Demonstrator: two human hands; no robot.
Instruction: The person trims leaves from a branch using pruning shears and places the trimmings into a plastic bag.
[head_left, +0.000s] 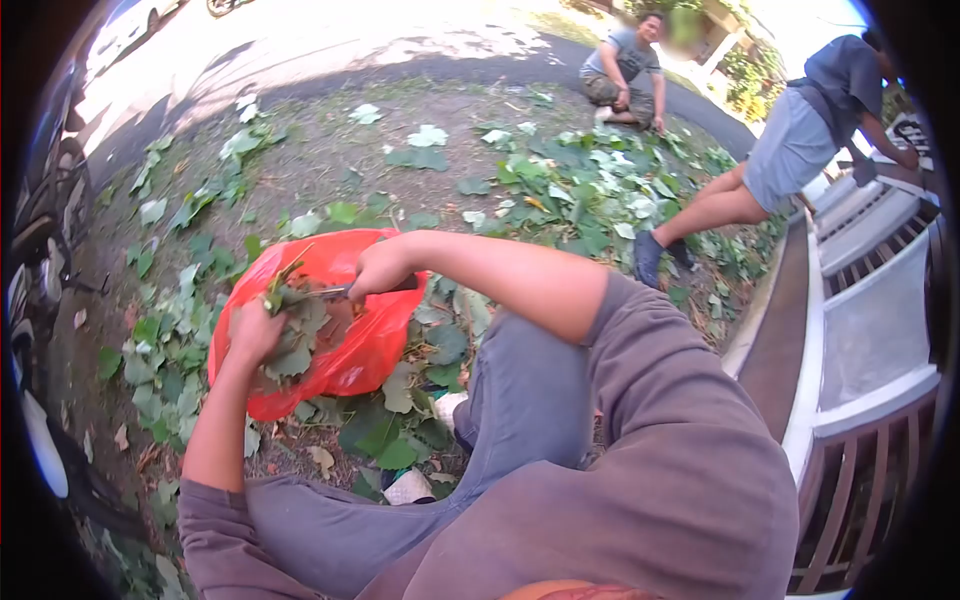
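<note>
A red plastic bag (372,345) lies open on the ground in front of my knees, with leaves inside it. Over its left side, my left hand (257,330) is closed around a bunch of leafy green stems (292,310). My right hand (383,268), at the bag's right rim, grips a knife (330,292) with a dark handle. Its thin metal blade points left and meets the stems close to my left fingers. The blade's tip is hidden among the leaves.
Cut leaves (600,190) cover much of the dirt around me. A person (628,75) squats at the back, and another person (800,140) leans at a white and brown fence (860,400) on the right. Parked motorcycles (60,230) line the left edge.
</note>
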